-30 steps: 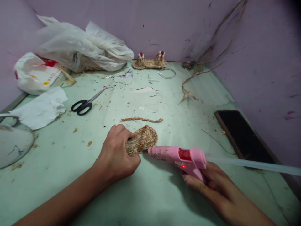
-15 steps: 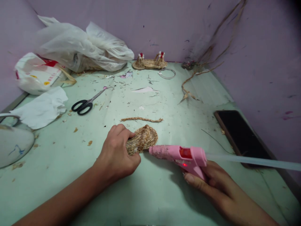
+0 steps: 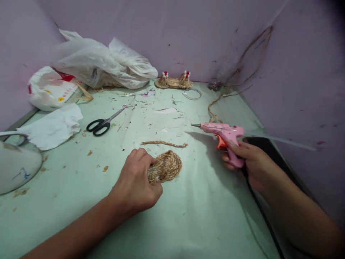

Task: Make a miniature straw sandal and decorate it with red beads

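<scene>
My left hand (image 3: 137,183) is closed on the near end of a small oval sole of braided straw (image 3: 165,167), pressing it onto the pale green table (image 3: 188,216). My right hand (image 3: 250,162) grips a pink glue gun (image 3: 222,133) by its handle, held up to the right of the sole with the nozzle pointing left. A clear glue stick (image 3: 283,141) juts out behind the gun. A loose length of straw braid (image 3: 163,144) lies just beyond the sole.
Black scissors (image 3: 101,124) lie at the left middle. A finished pair of tiny straw sandals (image 3: 174,82) and a ring (image 3: 192,94) sit at the back wall. Plastic bags (image 3: 105,64), white paper (image 3: 54,124) and a dish (image 3: 16,163) crowd the left. A dark phone (image 3: 252,142) lies under my right hand.
My right hand has lifted the glue gun away from the sole, up and to the right. My left hand still holds the sole in the same spot.
</scene>
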A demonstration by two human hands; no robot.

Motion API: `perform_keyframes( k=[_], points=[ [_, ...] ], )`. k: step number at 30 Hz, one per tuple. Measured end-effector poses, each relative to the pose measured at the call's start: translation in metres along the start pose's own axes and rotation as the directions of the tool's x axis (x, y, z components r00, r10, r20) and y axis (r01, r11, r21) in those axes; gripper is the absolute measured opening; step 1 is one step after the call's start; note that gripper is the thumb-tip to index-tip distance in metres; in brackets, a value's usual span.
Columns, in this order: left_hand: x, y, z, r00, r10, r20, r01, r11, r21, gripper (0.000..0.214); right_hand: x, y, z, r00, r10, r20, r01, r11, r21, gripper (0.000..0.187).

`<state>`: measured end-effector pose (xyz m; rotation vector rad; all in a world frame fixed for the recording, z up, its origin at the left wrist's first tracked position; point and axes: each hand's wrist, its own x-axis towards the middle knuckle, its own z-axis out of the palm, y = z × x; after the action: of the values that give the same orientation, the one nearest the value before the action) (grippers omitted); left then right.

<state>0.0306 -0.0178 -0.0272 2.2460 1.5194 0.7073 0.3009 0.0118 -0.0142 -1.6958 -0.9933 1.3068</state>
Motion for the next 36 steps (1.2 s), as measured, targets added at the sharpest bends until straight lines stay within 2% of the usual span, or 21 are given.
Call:
perform_keyframes(
  k=[3, 5, 6, 7, 8, 9, 10, 11, 12, 14, 16, 22, 24, 27, 29, 31, 33, 36],
  points=[
    [-0.002, -0.002, 0.0, 1.0, 0.011, 0.009, -0.011, 0.999, -0.037, 0.026, 0.017, -0.013, 0.003, 1.0, -0.006, -0.023, 0.004, 0.994, -0.109, 0.029],
    [-0.004, -0.003, 0.0, 1.0, 0.012, 0.012, -0.011, 0.998, -0.056, 0.026, 0.011, -0.017, 0.007, 0.984, -0.153, -0.094, 0.122, 0.953, -0.277, 0.024],
    [-0.004, -0.003, 0.0, 1.0, 0.01, 0.012, -0.009, 0.998, -0.063, 0.027, 0.003, -0.017, 0.011, 0.938, -0.316, -0.143, 0.222, 0.865, -0.451, 0.023],
    [-0.005, -0.003, 0.0, 1.0, 0.009, 0.012, -0.008, 0.998, -0.068, 0.027, -0.007, -0.016, 0.017, 0.814, -0.556, -0.168, 0.34, 0.691, -0.638, 0.024],
    [-0.006, -0.003, 0.0, 1.0, 0.01, 0.015, -0.009, 0.997, -0.071, 0.027, -0.018, -0.015, 0.025, 0.666, -0.737, -0.117, 0.438, 0.512, -0.739, 0.022],
    [-0.006, -0.003, -0.001, 1.0, 0.011, 0.018, -0.01, 0.997, -0.073, 0.028, -0.029, -0.012, 0.034, 0.53, -0.848, -0.011, 0.565, 0.363, -0.741, 0.016],
    [-0.006, -0.003, -0.001, 1.0, 0.012, 0.023, -0.01, 0.997, -0.072, 0.028, -0.039, -0.009, 0.044, 0.457, -0.872, 0.176, 0.719, 0.245, -0.65, 0.015],
    [-0.006, -0.002, 0.0, 1.0, 0.008, 0.026, -0.006, 0.997, -0.071, 0.028, -0.046, -0.006, 0.054, 0.403, -0.855, 0.326, 0.829, 0.191, -0.525, 0.019],
    [-0.005, -0.002, 0.0, 1.0, 0.003, 0.029, -0.001, 0.998, -0.069, 0.028, -0.051, -0.003, 0.064, 0.385, -0.823, 0.418, 0.874, 0.18, -0.451, 0.021],
    [-0.004, -0.002, 0.0, 1.0, -0.007, 0.029, 0.009, 0.998, -0.067, 0.027, -0.054, 0.004, 0.081, 0.384, -0.796, 0.468, 0.896, 0.199, -0.397, 0.022],
    [-0.004, -0.001, 0.001, 1.0, -0.013, 0.028, 0.014, 0.998, -0.068, 0.026, -0.052, 0.009, 0.09, 0.407, -0.776, 0.481, 0.891, 0.221, -0.396, 0.021],
    [-0.005, 0.0, -0.001, 1.0, 0.005, 0.026, -0.003, 0.997, -0.08, 0.026, -0.044, 0.016, 0.094, 0.468, -0.725, 0.505, 0.869, 0.272, -0.414, 0.013],
    [-0.005, 0.0, -0.001, 0.999, 0.004, 0.037, -0.001, 0.997, -0.082, 0.024, -0.043, 0.016, 0.093, 0.504, -0.735, 0.454, 0.856, 0.359, -0.372, 0.016],
    [-0.005, 0.001, -0.002, 0.998, -0.021, 0.066, 0.027, 0.997, -0.079, 0.021, -0.041, 0.016, 0.089, 0.598, -0.736, 0.317, 0.798, 0.514, -0.313, 0.015],
    [-0.006, 0.002, -0.002, 0.997, -0.041, 0.067, 0.047, 0.995, -0.083, 0.022, -0.039, 0.018, 0.086, 0.628, -0.74, 0.24, 0.771, 0.548, -0.325, 0.015],
    [-0.008, 0.004, -0.003, 0.997, -0.046, 0.059, 0.051, 0.995, -0.085, 0.024, -0.037, 0.019, 0.085, 0.624, -0.751, 0.214, 0.766, 0.535, -0.356, 0.016],
    [-0.009, 0.005, -0.004, 0.998, -0.035, 0.051, 0.039, 0.996, -0.081, 0.029, -0.036, 0.018, 0.084, 0.608, -0.756, 0.244, 0.78, 0.509, -0.365, 0.016],
    [-0.01, 0.006, -0.006, 0.998, -0.015, 0.06, 0.019, 0.997, -0.07, 0.032, -0.039, 0.016, 0.086, 0.532, -0.766, 0.36, 0.839, 0.419, -0.346, 0.015]
  ],
)
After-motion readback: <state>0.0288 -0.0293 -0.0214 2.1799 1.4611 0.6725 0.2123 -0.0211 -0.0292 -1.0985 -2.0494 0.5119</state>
